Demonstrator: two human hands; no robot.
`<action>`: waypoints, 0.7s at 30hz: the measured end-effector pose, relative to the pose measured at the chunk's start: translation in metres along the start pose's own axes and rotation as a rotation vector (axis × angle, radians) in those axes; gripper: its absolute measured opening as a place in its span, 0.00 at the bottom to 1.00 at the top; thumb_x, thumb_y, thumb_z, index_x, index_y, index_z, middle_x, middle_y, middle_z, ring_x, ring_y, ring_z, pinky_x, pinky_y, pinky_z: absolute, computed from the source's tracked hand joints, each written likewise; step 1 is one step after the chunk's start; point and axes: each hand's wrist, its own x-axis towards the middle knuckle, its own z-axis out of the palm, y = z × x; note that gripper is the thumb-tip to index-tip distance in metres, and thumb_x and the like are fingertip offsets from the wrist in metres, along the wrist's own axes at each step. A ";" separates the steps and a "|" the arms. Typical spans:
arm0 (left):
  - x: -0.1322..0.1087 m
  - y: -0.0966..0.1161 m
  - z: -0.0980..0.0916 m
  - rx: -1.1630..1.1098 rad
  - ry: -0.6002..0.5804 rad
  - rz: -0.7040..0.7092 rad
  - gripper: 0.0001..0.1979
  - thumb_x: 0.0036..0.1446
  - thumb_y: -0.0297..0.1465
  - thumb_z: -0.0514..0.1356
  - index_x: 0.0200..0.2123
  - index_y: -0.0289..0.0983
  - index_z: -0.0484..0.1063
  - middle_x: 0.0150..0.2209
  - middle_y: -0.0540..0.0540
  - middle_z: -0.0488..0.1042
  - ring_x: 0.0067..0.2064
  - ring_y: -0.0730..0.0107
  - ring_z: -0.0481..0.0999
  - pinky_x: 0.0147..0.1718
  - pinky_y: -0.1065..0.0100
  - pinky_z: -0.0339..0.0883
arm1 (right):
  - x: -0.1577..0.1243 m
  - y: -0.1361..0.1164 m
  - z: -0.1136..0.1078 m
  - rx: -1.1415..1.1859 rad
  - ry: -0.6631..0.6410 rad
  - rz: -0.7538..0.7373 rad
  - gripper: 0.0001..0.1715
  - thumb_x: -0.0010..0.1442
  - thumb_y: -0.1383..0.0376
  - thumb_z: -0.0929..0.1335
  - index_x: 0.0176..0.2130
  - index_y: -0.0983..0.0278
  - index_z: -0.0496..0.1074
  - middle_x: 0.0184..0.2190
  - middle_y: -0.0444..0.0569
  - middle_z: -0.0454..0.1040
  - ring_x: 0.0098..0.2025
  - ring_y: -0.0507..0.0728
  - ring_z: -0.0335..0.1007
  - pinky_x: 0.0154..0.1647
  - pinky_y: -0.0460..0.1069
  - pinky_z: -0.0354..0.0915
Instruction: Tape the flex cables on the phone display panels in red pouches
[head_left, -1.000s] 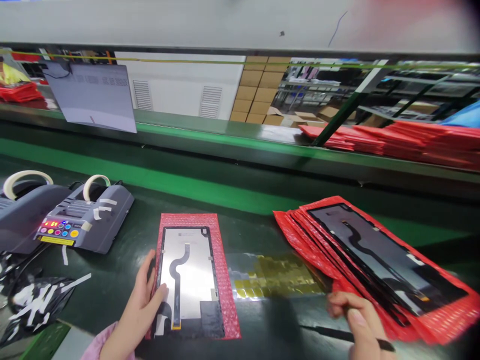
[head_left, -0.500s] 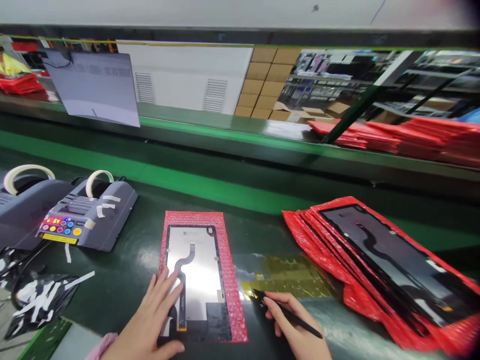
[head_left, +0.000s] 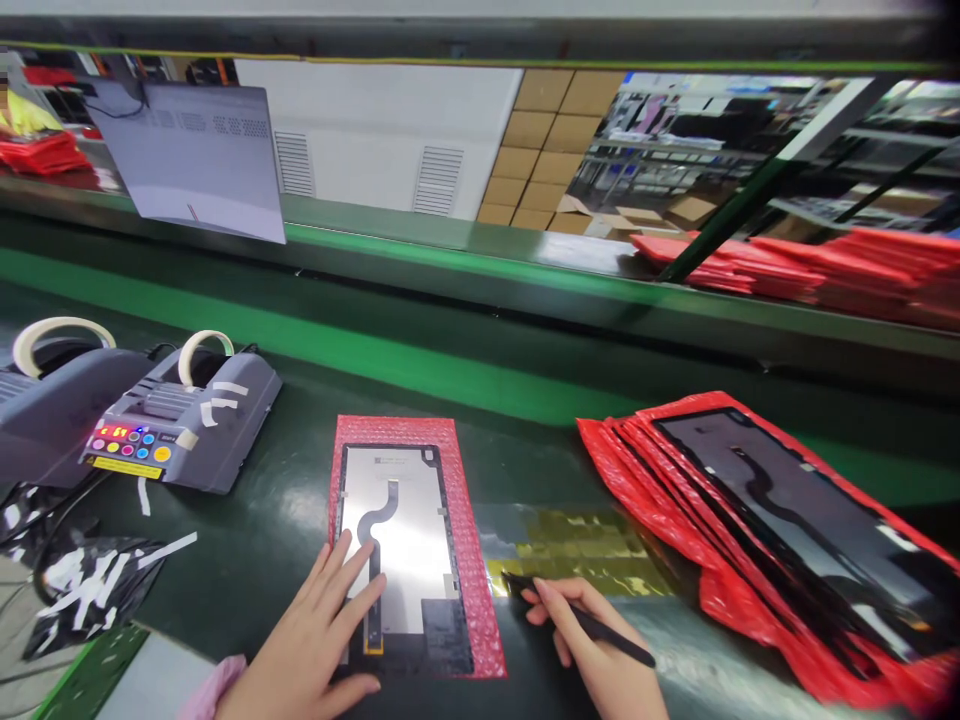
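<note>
Head view, and we're live at the counter (head_left: 232, 570): two hands at work, well apart, with the panel (head_left: 412, 540) between them!

And where exactly does that panel lie?

Back side up on a red wrap (head_left: 476, 590), near the middle of the counter, a dark ribbon (head_left: 373, 525) snaking down its face.

Left hand (head_left: 319, 625), what's the call?

Spread wide, palm down, fingers fanned over the panel's lower left side, gripping nothing!

Over to the right hand (head_left: 589, 635), then!

Closed on a slim black tool (head_left: 619, 640), pen-style, its tip pointing to the left end of the yellow tape (head_left: 592, 575). Whether the tip touches the tape, I cannot tell.

Tape's position?

Flat on the counter, just beside the wrap, on its right.

Anything out on the flanks?

Far right, another panel in red wrapping (head_left: 784, 500), tilted atop a pile! On the left, two grey dispensers (head_left: 240, 430), the nearer one lit up with coloured buttons and white scraps stuck to its side!
</note>
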 end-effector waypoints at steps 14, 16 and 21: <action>-0.001 -0.001 0.003 -0.061 0.017 -0.021 0.49 0.52 0.29 0.68 0.72 0.45 0.44 0.71 0.35 0.49 0.71 0.38 0.48 0.62 0.35 0.52 | 0.002 0.002 0.002 -0.082 -0.017 -0.006 0.30 0.53 0.40 0.70 0.30 0.64 0.77 0.24 0.50 0.75 0.19 0.52 0.62 0.18 0.46 0.58; 0.000 -0.001 0.003 -0.055 0.018 -0.018 0.49 0.52 0.29 0.68 0.71 0.45 0.45 0.71 0.35 0.49 0.70 0.38 0.48 0.61 0.34 0.53 | 0.002 -0.002 0.002 -0.087 0.020 -0.043 0.30 0.52 0.40 0.70 0.27 0.64 0.76 0.24 0.50 0.76 0.20 0.52 0.62 0.20 0.46 0.60; 0.000 -0.002 0.003 -0.077 0.022 -0.027 0.48 0.54 0.29 0.67 0.71 0.45 0.45 0.71 0.36 0.49 0.71 0.39 0.49 0.62 0.36 0.53 | 0.002 0.000 -0.005 0.022 0.002 0.023 0.31 0.51 0.39 0.71 0.27 0.65 0.76 0.26 0.52 0.77 0.16 0.49 0.56 0.17 0.46 0.56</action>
